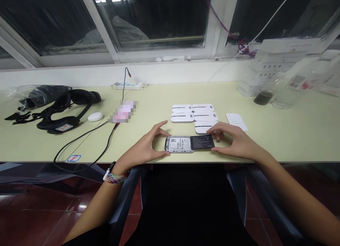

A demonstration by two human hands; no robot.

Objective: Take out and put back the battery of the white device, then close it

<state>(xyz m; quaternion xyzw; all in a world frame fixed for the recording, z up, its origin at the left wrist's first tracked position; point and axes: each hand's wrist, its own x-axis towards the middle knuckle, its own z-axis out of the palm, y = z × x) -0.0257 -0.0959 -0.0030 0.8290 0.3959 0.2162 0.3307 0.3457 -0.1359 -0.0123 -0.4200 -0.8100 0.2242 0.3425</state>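
Note:
A small white pocket device (pixel 179 144) lies near the table's front edge, its back off and a printed label with a QR code and barcodes showing. My left hand (pixel 145 145) grips its left end, thumb at the near corner and fingers at the far one, the index finger raised. At the right end of the device, a flat black battery (pixel 203 142) overlaps or meets its edge; I cannot tell which. My right hand (pixel 233 141) holds the battery by its right end between thumb and fingers. Just beyond are several white covers (pixel 205 116) with black stripes, laid in rows.
Another white piece (pixel 236 122) lies to the right. On the left are a black headset (pixel 66 111), a white oval case (pixel 95 116), a blurred-out phone (pixel 123 112) on a cable and a power strip (pixel 129 85). White boxes (pixel 276 65) and a clear bottle (pixel 285 93) stand at the back right.

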